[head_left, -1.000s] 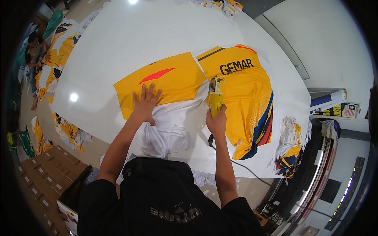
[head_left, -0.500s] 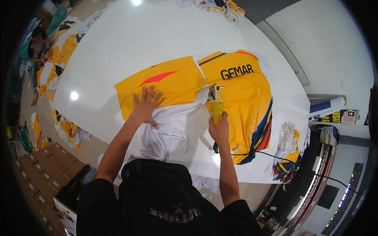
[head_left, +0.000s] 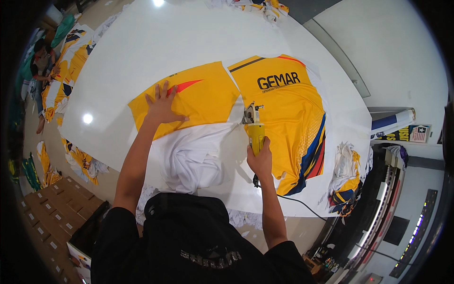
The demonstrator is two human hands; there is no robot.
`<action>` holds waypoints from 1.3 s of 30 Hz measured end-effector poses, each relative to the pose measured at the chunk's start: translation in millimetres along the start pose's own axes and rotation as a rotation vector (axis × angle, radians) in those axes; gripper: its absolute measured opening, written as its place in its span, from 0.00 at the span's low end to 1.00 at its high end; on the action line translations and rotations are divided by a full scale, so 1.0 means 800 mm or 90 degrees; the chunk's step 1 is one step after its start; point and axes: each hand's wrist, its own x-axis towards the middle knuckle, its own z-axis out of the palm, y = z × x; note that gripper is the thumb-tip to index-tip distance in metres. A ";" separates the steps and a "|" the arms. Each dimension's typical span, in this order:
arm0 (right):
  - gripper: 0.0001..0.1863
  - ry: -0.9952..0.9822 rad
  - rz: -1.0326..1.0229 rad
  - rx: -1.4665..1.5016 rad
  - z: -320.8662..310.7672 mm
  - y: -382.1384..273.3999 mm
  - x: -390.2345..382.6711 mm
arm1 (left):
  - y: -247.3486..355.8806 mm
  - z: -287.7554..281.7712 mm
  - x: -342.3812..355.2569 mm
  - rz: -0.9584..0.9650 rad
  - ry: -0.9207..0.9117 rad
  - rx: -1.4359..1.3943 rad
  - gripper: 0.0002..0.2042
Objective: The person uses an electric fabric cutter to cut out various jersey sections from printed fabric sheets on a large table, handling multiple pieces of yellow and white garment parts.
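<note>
My left hand (head_left: pixel 163 108) lies with fingers spread on a yellow fabric panel (head_left: pixel 208 92) that carries a red streak. White fabric (head_left: pixel 191 154) hangs in folds from the panel's near edge. In my right hand (head_left: pixel 260 160) is the yellow handle of an electric rotary fabric cutter (head_left: pixel 256 135), its metal head pointing away from me. That head sits at the gap between the yellow panel and a yellow jersey piece (head_left: pixel 283 111) on the right. Dark lettering and blue, red and black side stripes mark the jersey piece. A black cord runs off from the cutter's rear end.
Beneath everything spreads a large white table (head_left: pixel 142 42). A heap of fabric scraps (head_left: pixel 345 177) lies at its right edge, another (head_left: pixel 265 7) at the far edge. Brown cartons (head_left: pixel 56 213) stand at lower left. At far left a person (head_left: pixel 42 61) sits beside yellow cloth.
My left hand has slid left and away from me on the panel, now over the red streak. The cutter has shifted slightly left, and the cord hangs lower.
</note>
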 end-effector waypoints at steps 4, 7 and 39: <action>0.38 -0.026 -0.009 -0.018 -0.004 0.003 0.003 | 0.000 -0.001 0.005 -0.004 0.017 -0.020 0.71; 0.37 -0.046 -0.006 -0.028 -0.007 -0.002 0.008 | -0.001 -0.002 0.006 -0.005 0.018 -0.025 0.71; 0.37 -0.170 -0.154 -0.052 -0.018 -0.041 0.203 | -0.006 -0.004 -0.002 0.011 0.031 -0.033 0.71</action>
